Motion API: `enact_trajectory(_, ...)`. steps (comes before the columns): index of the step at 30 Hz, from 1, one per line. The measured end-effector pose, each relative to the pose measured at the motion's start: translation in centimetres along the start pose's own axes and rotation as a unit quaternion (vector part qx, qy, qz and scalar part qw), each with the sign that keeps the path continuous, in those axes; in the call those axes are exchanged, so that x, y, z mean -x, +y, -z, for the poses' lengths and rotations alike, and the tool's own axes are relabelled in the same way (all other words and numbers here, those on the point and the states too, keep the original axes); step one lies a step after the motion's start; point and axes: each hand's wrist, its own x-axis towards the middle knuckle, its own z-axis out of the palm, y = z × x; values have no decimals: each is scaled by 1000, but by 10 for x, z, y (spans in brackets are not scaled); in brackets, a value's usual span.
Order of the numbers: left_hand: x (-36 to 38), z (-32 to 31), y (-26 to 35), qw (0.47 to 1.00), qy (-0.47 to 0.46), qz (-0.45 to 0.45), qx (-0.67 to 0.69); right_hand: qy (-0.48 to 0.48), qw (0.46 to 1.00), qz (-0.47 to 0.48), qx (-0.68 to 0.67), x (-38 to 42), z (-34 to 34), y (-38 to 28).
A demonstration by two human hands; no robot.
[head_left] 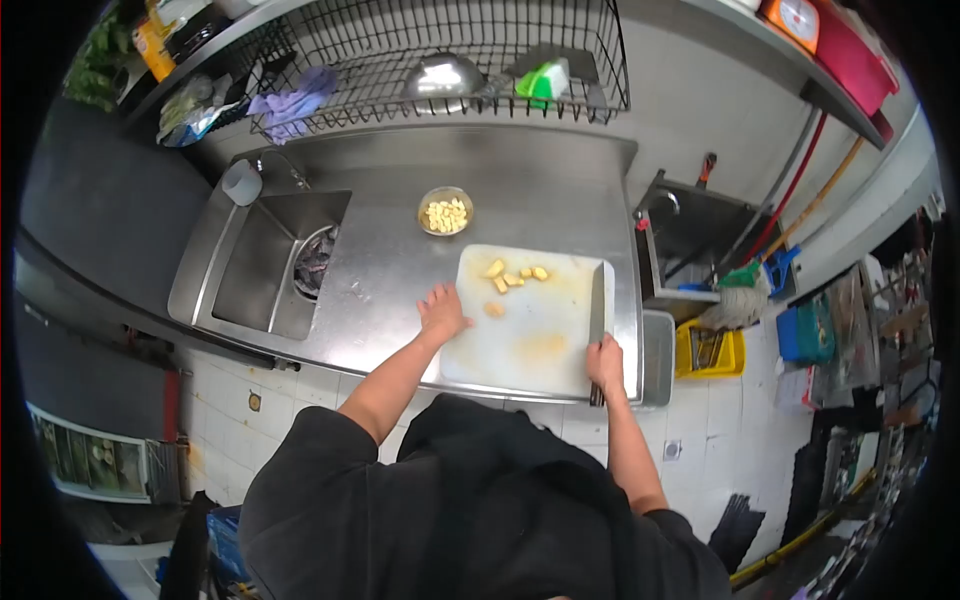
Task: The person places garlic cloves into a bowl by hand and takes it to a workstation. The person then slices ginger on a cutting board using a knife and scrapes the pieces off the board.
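Observation:
My right hand [604,363] is wrapped round the handle of a kitchen knife [598,305], whose blade points away from me along the right side of a white cutting board [545,315]. At the board's left edge, my left hand [441,313] lies with its fingers spread and holds nothing. Several pale yellow pieces, perhaps peeled ginger [502,280], lie on the upper left part of the board. A paler, rounder piece [494,310] sits a little nearer to me. Behind the board stands a small bowl [446,212] of similar yellow pieces.
A steel sink [277,262] with dark contents in a round basin is at the left of the counter [385,240]. Above hangs a black wire rack [370,60] with a metal bowl [443,80]. To the right are a second sink [690,230], mop handles and a yellow bucket [728,365].

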Motion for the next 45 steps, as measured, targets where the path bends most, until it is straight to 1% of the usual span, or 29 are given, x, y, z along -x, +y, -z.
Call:
enact_trajectory(2, -1, -5, -3, 997, 55, -49, -13, -29, 999, 5, 11, 10, 2, -8)
enact_trajectory(3, -2, -6, 1, 997, 42, -55, -15, -31, 999, -10, 14, 18, 4, -17)
enact_trajectory(5, -12, 1, 10, 984, 62, -119, 120, -35, 996, -22, 73, 28, 2, -38)
enact_trajectory(9, -50, 8, 44, 979, 13, -137, 153, -59, 983, -17, 170, 39, -4, -65)
enact_trajectory(11, -78, -2, 53, 966, -28, -196, 165, -36, 981, -16, 192, 40, -10, -72)
enact_trajectory(14, -91, 21, 62, 948, -90, -262, 158, 12, 974, -23, 223, 34, -22, -73)
enact_trajectory(15, -98, 23, 63, 945, -96, -271, 157, 35, 972, -28, 232, 31, -29, -70)
enact_trajectory(17, -108, 23, 62, 923, -97, -350, 127, 29, 966, -29, 256, 24, -37, -61)
enact_trajectory(18, -109, 27, 60, 919, -104, -358, 125, 18, 961, -21, 277, 23, -41, -64)
enact_trajectory(21, -110, 33, 56, 920, -116, -353, 125, 33, 947, -61, 314, 25, -48, -76)
enact_trajectory(23, -112, 32, 45, 914, -51, -374, 147, 42, 942, -95, 319, 27, -49, -86)
enact_trajectory(25, -114, 25, 32, 906, -45, -385, 172, 52, 934, -137, 325, 32, -49, -84)
enact_trajectory(27, -108, 18, 20, 898, -38, -392, 199, 9, 932, -142, 334, 36, -49, -73)
enact_trajectory(28, -103, 17, 14, 887, -20, -414, 203, 14, 930, -153, 335, 41, -48, -75)
enact_trajectory(30, -94, 17, 2, 874, -5, -439, 207, 112, 954, -166, 223, 52, -49, -79)
enact_trajectory(31, -90, 16, -3, 877, 8, -431, 212, 115, 953, -172, 222, 59, -49, -74)
enact_trajectory(33, -82, 11, -13, 880, 17, -422, 216, 154, 972, -108, 138, 76, -46, -62)
enact_trajectory(34, -80, 8, -16, 887, 40, -405, 218, 156, 972, -111, 137, 79, -38, -78)
enact_trajectory(35, -76, 4, -19, 893, 62, -388, 220, 84, 980, -181, 9, 85, -31, -95)
enact_trajectory(36, -70, 0, -22, 892, 61, -393, 216, 13, 962, -245, -122, 87, -26, -109)
enact_trajectory(37, -64, -3, -24, 902, 107, -374, 186, 18, 961, -247, -126, 86, -26, -108)
enact_trajectory(38, -59, -7, -23, 909, 154, -354, 156, -13, 962, -248, -116, 83, -24, -106)
enact_trajectory(39, -56, -14, -25, 907, 153, -362, 153, -44, 962, -250, -105, 81, -19, -100)
enact_trajectory(40, -54, -24, -26, 932, 146, -277, 185, -5, 984, -165, -60, 78, -23, -75)
enact_trajectory(41, -55, -33, -25, 949, 137, -185, 215, -3, 984, -167, -61, 74, -25, -48)
enact_trajectory(42, -54, -34, -22, 950, 135, -185, 211, 29, 991, -127, -21, 70, -21, -31)
enact_trajectory(43, -53, -30, -21, 961, 103, -141, 216, 59, 994, -85, 18, 66, -13, -24)
enact_trajectory(44, -53, -27, -17, 967, 73, -97, 222, 57, 991, -123, 0, 63, 1, -15)
enact_trajectory(45, -59, -28, -12, 968, 77, -94, 221, 56, 991, -120, -3, 57, 12, 1)
